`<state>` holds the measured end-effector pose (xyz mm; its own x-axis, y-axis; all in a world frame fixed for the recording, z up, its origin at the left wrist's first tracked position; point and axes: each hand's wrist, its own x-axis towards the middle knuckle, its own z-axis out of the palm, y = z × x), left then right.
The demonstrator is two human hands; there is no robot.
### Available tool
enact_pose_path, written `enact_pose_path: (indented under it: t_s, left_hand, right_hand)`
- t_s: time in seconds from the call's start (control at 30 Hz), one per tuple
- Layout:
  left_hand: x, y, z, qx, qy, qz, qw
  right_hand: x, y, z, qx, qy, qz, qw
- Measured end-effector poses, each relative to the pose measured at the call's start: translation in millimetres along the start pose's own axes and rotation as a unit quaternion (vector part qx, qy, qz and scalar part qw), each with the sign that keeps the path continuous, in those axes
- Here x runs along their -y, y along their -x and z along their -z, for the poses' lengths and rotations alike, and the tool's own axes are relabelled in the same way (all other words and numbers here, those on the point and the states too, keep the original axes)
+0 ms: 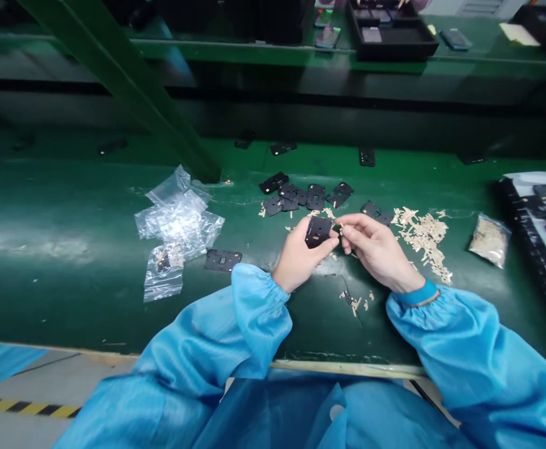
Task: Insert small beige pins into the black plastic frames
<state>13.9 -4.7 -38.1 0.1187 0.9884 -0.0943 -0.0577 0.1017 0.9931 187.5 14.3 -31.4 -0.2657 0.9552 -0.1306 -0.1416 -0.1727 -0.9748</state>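
lying nearest, a few beige bits (356, 305) sit on the green workbench (81, 305). beyond, the left hand (301, 252) clasps a black slotted plate (318, 229); just right, the right hand (373, 246) pinches what looks like a small beige piece (341, 229). the plate's long axis seems to run near to far, fingers masking its edges. the step appears to be bringing piece to plate, calling for fine alignment. farther lie loose black plates (316, 197).

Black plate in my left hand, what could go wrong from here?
The black plate could slip, since only your left hand appears to support it above the table.
Your right hand seems to pinch a small pale piece, which might drop among similar scattered ones.
Your right sleeve sits close to the loose pale pile and could brush it.
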Motion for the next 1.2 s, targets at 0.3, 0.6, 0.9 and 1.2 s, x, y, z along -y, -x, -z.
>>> enact_pose_path:
  t_s: [0.3, 0.6, 0.9, 1.2]
  left_hand:
    - [2, 0, -0.3, -0.040, -0.073, -0.024, 0.996]
    - [2, -3, 2.2, -0.035, -0.056, -0.035, 0.997]
    - [-1, -3, 3.8, 0.018, -0.061, -0.016, 0.998]
    - [3, -1, 3.0, -0.061, -0.133, -0.070, 0.987]
  right_hand:
    - [-16, 15, -7, -0.062, -0.033, -0.003, 0.998]
    - [-3, 16, -1, -0.042, 0.101, 0.018, 0.994]
    - [1, 13, 2, -0.008, 0.114, 0.025, 0.993]
    - [-6, 17, 0, -0.042, 0.067, -0.034, 0.996]
